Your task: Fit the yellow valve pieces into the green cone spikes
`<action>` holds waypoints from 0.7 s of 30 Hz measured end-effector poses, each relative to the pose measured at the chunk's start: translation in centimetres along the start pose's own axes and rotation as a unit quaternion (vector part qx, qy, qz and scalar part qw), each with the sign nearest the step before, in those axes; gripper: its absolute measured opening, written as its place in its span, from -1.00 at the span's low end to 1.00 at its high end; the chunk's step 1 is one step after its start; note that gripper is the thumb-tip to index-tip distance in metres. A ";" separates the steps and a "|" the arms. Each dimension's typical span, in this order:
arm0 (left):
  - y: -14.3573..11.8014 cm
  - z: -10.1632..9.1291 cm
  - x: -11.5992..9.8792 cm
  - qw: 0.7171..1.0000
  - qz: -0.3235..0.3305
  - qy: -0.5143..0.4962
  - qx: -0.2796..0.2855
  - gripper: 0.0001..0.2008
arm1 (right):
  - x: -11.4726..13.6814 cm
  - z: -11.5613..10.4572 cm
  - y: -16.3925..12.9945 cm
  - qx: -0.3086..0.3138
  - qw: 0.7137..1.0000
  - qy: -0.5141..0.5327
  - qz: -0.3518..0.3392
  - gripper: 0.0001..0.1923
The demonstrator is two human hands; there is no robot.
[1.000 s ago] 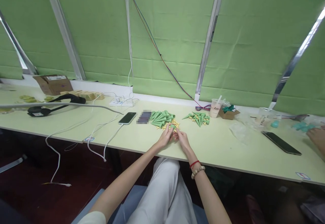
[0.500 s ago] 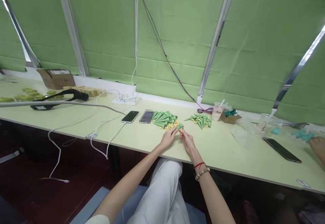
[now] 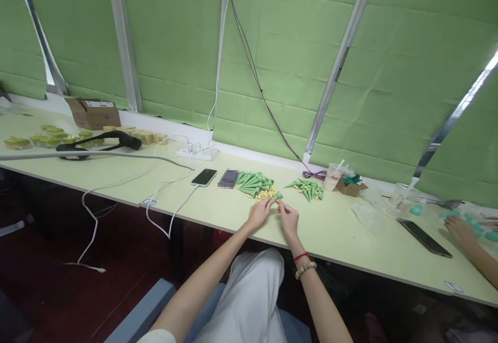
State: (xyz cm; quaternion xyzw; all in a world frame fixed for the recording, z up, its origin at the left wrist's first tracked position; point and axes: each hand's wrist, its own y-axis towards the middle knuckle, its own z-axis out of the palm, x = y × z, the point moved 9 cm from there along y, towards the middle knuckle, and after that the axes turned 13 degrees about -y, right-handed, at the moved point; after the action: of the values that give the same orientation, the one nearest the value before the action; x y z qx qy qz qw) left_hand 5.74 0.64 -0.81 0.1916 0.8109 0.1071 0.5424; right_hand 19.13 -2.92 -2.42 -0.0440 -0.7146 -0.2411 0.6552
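Note:
My left hand (image 3: 260, 214) is closed on a small green plastic cone (image 3: 277, 196), its wide end showing above my fingertips. Close beside it, the fingers of my right hand (image 3: 288, 218) are pinched together near the cone's lower part; whatever they hold is too small to make out. Just beyond my hands lies a heap of green cones (image 3: 254, 181), with small yellow pieces (image 3: 266, 193) spread along its front. A smaller group of green cones with yellow bits (image 3: 307, 189) rests farther right.
Left of the heap are a phone (image 3: 204, 177) on a white cable and a power strip (image 3: 197, 152). To the right stand a drink cup (image 3: 332, 177), a small carton (image 3: 351, 187), plastic bags and a dark phone (image 3: 424, 237). Another person's hand (image 3: 462, 233) touches teal pieces.
The view has shifted slightly. My right hand has turned, its fingers now pinched lower by the cone. The other person's hand has come farther into view at the right.

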 end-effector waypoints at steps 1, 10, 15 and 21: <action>0.1 0.0 0.2 1.000 -0.001 -0.001 0.002 -0.63 | -0.2 0.3 0.1 0.010 1.000 0.008 0.007 -0.63; 0.9 0.8 0.3 0.997 0.028 -0.045 0.049 -0.62 | -1.5 1.3 0.6 0.030 0.997 0.070 0.033 -0.57; 0.6 0.9 0.0 0.997 0.035 -0.035 0.052 -0.63 | -0.8 0.7 0.6 0.003 0.998 0.062 -0.004 -0.60; 0.3 0.9 0.1 0.999 0.019 0.004 0.051 -0.62 | 0.2 0.2 -0.1 -0.016 0.999 0.041 -0.027 -0.65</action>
State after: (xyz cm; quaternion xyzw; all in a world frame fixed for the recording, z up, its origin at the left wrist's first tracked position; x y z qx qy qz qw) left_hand 6.60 0.91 -1.08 0.2339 0.8136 0.0769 0.5267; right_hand 18.85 -2.96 -2.26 -0.0253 -0.6841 -0.2722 0.6762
